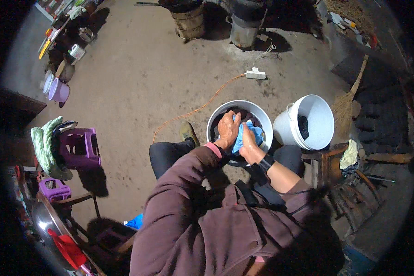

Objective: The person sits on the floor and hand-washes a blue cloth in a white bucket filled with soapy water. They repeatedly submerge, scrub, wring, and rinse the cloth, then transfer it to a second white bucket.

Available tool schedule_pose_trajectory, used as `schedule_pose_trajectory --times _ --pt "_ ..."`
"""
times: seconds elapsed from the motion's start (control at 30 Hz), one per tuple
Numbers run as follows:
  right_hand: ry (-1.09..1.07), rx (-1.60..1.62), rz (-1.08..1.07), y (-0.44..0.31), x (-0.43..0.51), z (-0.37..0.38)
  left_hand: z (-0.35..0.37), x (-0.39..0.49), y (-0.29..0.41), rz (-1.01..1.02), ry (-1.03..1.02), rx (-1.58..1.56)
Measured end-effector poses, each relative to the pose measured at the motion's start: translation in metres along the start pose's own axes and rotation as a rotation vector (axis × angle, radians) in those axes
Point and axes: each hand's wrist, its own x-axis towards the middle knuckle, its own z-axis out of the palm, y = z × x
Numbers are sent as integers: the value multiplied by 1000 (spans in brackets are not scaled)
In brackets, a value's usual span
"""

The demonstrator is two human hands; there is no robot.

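Observation:
Between my knees stands a round metal basin [269, 132] with dark wet cloth [224, 115] inside. Over it, a bunched light-blue cloth [240, 138] is gripped by both hands. My left hand [227, 128] closes on its left side, knuckles up. From the right, my right hand [250, 144] presses against the same cloth, thumb side up, its skin looking wet. Part of the blue cloth spreads past my right fingers toward the basin's right wall. The fingertips of both hands are partly hidden in the folds.
Right of the basin, a white plastic bucket [283, 122] leans, holding a dark cloth [303, 127]. An orange cord [196, 109] runs across the floor to a white power strip [255, 74]. A straw broom [352, 93] stands right; purple stools [79, 146] stand left. A stove [244, 32] is ahead.

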Motion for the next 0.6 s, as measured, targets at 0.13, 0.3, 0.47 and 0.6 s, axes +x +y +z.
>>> schedule_pose_trajectory --times 0.13,0.3,0.47,0.6 --pt "-208 139 113 -11 21 -23 8 -20 7 61 -237 -80" --pt "5 162 244 -7 5 -17 25 -13 -34 23 2 -52" --pt "-586 -275 -472 -36 -27 -23 -19 43 -97 -500 -324 -899" --pt "-480 -1306 -838 -66 -29 -49 -78 45 -61 -631 -357 -1171"
